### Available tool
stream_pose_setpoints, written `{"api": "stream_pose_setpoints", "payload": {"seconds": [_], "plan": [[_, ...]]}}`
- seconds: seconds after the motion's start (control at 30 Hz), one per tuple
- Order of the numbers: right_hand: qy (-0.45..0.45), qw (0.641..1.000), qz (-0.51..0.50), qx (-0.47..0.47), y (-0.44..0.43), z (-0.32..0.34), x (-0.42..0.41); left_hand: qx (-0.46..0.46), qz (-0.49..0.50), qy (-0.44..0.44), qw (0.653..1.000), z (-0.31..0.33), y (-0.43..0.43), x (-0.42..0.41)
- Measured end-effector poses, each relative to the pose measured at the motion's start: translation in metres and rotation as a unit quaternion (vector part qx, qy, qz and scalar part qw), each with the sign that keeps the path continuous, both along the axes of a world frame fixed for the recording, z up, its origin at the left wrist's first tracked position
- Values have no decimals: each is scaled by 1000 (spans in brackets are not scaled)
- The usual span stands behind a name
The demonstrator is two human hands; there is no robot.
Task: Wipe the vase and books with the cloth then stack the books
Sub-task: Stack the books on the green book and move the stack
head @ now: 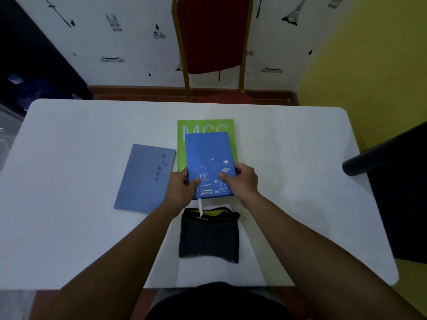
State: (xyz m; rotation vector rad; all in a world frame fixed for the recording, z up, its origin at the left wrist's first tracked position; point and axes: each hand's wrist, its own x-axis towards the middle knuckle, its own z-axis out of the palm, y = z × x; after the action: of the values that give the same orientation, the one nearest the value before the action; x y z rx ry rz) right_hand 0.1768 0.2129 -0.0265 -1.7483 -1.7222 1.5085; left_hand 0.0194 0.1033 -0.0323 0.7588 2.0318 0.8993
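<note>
Blue book [209, 158], between both hands' fingers [196, 181]

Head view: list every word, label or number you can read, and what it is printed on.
"MCC" in large white letters, lower part hidden: green book.
Vertical Chinese title: grey-blue book, too blurred to read.
White icons only, no words readable: blue notebook.
Dark cloth: no text.
</note>
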Motion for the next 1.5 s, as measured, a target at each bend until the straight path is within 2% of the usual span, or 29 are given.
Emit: {"api": "stream_pose_setpoints", "payload": {"seconds": [0.23, 0.4, 0.63, 0.77, 0.8, 0.87, 0.93, 0.97, 1.07, 1.27, 1.4, 1.5], "plan": [[-80, 995, 12, 53, 1, -36, -29, -76, -49, 79, 993, -15, 5, -21], [-106, 992, 17, 64, 4, -30, -36, -65, -57, 73, 994, -18, 9, -27], [-135, 989, 25, 59, 1, -17, -40, -73, -19, 61, 995, -22, 11, -27], [-159, 985, 41, 56, 1, -5, -41, -29, -46, 89, 995, -15, 5, -22], [-179, 980, 51, 78, -1, -1, -44, -13, -42, 101, 994, -14, 2, -22], [-211, 953, 103, 192, -12, 8, -52, 0, -17, 127, 992, -10, -8, -28], [-167, 921, 173, 305, -30, 11, -65, 3, 7, 186, 983, -7, -22, -39], [-134, 913, 203, 327, -42, 11, -72, -5, 19, 214, 977, -7, -30, -47], [-65, 918, 275, 278, -82, 11, -92, -48, 53, 256, 964, -7, -56, -70], [-46, 942, 319, 96, -143, -3, -123, -157, 50, 201, 966, -11, -89, -95], [-14, 956, 290, 45, -159, -4, -135, -147, 63, 172, 972, -12, -93, -95], [9, 974, 227, 11, -159, -6, -138, -130, 131, 141, 973, -6, -91, -102]]}}
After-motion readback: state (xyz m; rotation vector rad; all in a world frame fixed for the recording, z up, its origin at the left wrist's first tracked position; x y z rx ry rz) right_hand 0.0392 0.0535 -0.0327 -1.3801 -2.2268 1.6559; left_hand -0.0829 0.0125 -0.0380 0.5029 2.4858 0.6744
